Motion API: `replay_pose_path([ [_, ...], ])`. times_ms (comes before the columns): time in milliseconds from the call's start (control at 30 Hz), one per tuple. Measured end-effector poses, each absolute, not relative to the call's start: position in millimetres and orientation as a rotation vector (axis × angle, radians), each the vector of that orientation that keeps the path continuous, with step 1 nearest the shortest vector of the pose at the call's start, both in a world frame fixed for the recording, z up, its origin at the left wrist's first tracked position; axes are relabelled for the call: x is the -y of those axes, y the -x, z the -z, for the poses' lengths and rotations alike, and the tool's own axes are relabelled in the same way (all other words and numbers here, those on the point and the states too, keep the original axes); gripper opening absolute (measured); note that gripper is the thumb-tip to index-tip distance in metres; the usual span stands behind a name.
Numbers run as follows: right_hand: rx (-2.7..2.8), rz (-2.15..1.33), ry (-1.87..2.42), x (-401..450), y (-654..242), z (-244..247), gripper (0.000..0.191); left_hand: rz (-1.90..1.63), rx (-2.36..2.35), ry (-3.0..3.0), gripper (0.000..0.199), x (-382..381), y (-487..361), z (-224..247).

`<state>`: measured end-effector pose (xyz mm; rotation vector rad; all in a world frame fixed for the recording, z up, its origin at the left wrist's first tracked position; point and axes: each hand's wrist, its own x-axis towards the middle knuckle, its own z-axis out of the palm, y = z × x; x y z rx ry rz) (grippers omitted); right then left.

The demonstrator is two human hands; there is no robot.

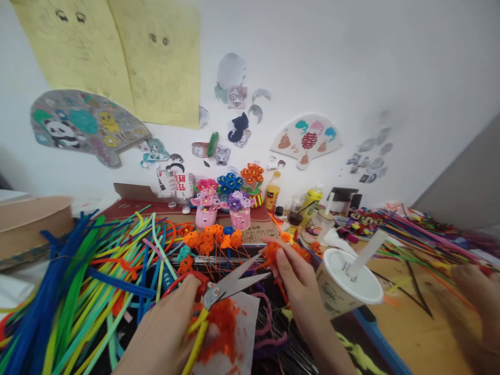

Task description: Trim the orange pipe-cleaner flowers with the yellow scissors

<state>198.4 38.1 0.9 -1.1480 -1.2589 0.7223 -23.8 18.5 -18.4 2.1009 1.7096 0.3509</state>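
Note:
My left hand (167,323) is closed round the handles of a pair of scissors (226,289), whose blades stand apart and point up to the right. Just beyond the blade tips, my right hand (297,281) pinches an orange fuzzy flower (271,253). Below the scissors, orange fuzz clippings lie on a white sheet (246,333). Finished orange flowers (207,239) on thin stems stand behind the blades. A yellow stem (195,346) shows beside my left hand.
Bundles of coloured pipe cleaners (94,291) cover the left side. A lidded cup (347,278) with a straw stands right of my right hand. Small flower pots (206,216) and bottles (272,192) line the back. Another person's hand (476,291) is at the far right.

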Motion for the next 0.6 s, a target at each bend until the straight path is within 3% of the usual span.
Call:
replay_pose_path([
  [233, 1.316, -0.731, 1.139, -35, -195, -3, 0.032, -0.203, -1.714, -2.015, 0.022, -20, 18, 5],
  [600, 1.240, -0.869, 1.067, -37, -195, 0, 0.038, -0.236, -1.716, -2.079, 0.013, -21, 19, 6],
])
